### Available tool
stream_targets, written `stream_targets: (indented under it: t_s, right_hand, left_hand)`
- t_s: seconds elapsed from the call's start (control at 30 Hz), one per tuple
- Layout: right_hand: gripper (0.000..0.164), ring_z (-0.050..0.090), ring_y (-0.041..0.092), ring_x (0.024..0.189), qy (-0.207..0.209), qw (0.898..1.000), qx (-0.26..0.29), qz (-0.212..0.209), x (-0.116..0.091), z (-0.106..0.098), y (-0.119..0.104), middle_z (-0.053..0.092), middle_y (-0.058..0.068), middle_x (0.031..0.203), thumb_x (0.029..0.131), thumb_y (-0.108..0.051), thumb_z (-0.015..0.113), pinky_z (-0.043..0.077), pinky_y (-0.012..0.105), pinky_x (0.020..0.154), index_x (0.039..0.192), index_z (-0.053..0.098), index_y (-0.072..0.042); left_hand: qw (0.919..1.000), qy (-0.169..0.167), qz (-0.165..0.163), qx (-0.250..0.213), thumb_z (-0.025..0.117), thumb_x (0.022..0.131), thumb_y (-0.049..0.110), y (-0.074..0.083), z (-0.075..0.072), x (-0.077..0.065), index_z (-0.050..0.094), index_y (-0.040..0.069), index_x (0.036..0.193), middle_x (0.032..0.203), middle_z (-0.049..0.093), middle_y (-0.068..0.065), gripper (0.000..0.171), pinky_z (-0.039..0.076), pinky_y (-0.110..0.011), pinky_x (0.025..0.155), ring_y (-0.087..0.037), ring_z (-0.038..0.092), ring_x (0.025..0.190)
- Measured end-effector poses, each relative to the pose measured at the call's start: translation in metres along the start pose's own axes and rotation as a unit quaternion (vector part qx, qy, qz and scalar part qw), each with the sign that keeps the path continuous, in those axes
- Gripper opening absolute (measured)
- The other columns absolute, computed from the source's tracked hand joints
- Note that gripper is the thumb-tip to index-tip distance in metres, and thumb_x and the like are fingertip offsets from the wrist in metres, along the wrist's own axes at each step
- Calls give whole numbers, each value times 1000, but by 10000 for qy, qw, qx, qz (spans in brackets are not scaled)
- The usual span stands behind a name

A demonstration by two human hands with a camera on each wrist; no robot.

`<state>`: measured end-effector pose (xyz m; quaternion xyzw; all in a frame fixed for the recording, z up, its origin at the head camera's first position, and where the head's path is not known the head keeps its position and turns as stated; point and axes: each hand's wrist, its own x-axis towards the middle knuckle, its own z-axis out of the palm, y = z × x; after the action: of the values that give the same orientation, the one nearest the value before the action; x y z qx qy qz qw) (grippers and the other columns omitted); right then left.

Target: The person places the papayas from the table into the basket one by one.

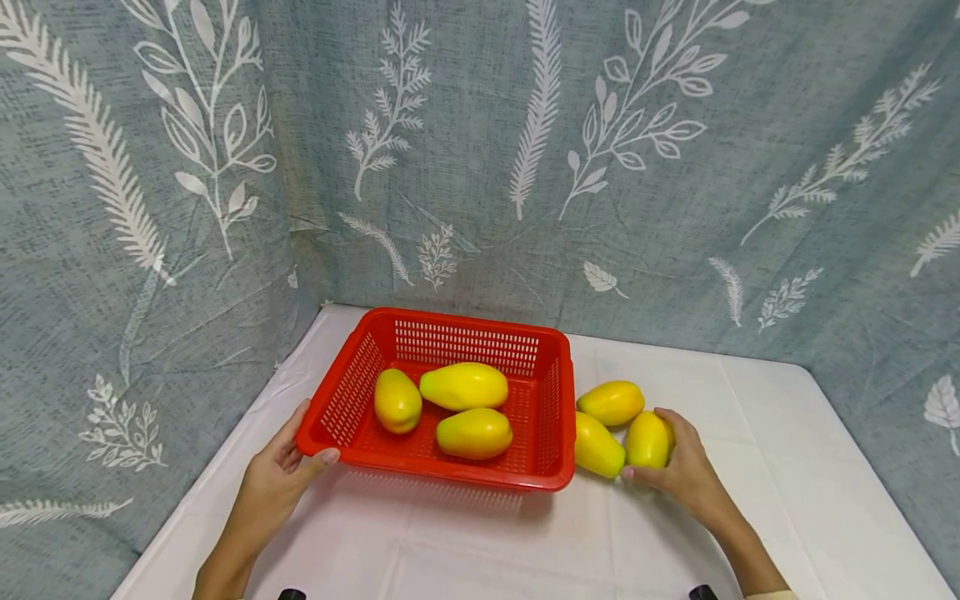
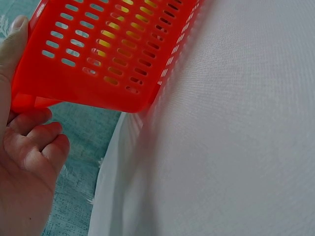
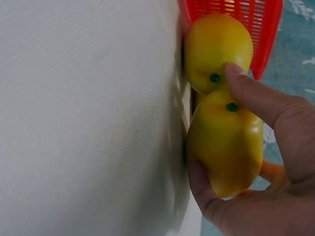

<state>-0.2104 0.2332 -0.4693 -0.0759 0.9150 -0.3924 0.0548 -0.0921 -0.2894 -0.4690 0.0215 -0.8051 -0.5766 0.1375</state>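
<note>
My left hand (image 1: 273, 475) grips the near left corner of a red plastic basket (image 1: 442, 475), thumb over the rim and fingers curled below it. Inside the basket lie three yellow papayas, one upright-pointing papaya (image 1: 397, 402) at the left, a longer papaya (image 1: 468, 387) behind and another papaya (image 1: 475, 434) in front. On the right, my right hand (image 1: 686, 471) holds a papaya (image 3: 226, 147) between thumb and fingers. Its stem end touches or nearly touches a second papaya (image 3: 216, 51) beside the basket. Behind them is a further papaya (image 1: 611, 403).
A white cloth (image 1: 465, 550) covers the table under the basket and fruit. Blue-grey curtains (image 1: 480, 167) with white leaf prints stand behind and at both sides. Two small black objects (image 1: 292, 594) show at the bottom edge of the head view.
</note>
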Motion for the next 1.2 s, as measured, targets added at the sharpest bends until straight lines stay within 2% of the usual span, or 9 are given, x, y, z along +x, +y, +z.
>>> stream_targets:
  t_s: [0.2, 0.47, 0.67, 0.97, 1.2]
  right_hand:
    - [118, 37, 50, 142, -55, 9999, 21, 126, -2, 1, -1, 27, 35, 160, 78, -40, 96, 33, 73, 118, 161, 23, 2]
    - [116, 38, 50, 139, 212, 9995, -206, -86, -7, 2, 1, 29, 36, 156, 77, -42, 96, 35, 74, 115, 160, 28, 4]
    - [114, 37, 51, 138, 285, 9993, -228, 109, -12, -2, 1, 26, 36, 156, 80, -42, 93, 34, 74, 116, 161, 27, 3]
    - [114, 40, 50, 135, 356, 9990, -132, 236, -17, -12, -5, 22, 37, 158, 83, -39, 92, 38, 72, 111, 163, 23, 3]
    - [112, 42, 48, 132, 409, 9988, -96, 241, -22, -17, -14, 22, 35, 159, 85, -40, 90, 42, 69, 107, 165, 21, -2]
  left_hand:
    - [10000, 1, 42, -13, 76, 99, 11, 0, 0, 0, 20, 3, 169, 169, 31, -26, 90, 47, -5, 97, 15, 46, 129]
    - [10000, -37, 23, -18, 76, 100, 12, 0, 0, 0, 20, 4, 169, 170, 31, -26, 90, 47, -6, 97, 13, 46, 130]
    - [10000, -24, 5, 6, 75, 100, 13, -1, 0, 0, 20, 4, 169, 169, 31, -26, 89, 47, -6, 97, 11, 47, 131]
    - [9999, -10, -60, -148, 76, 99, 8, -2, -1, 1, 20, 5, 169, 169, 30, -27, 89, 48, -4, 94, 20, 47, 123]
    - [9998, -32, -67, -167, 75, 99, 8, -1, -1, 2, 20, 5, 169, 169, 30, -26, 89, 48, -4, 94, 19, 47, 123]
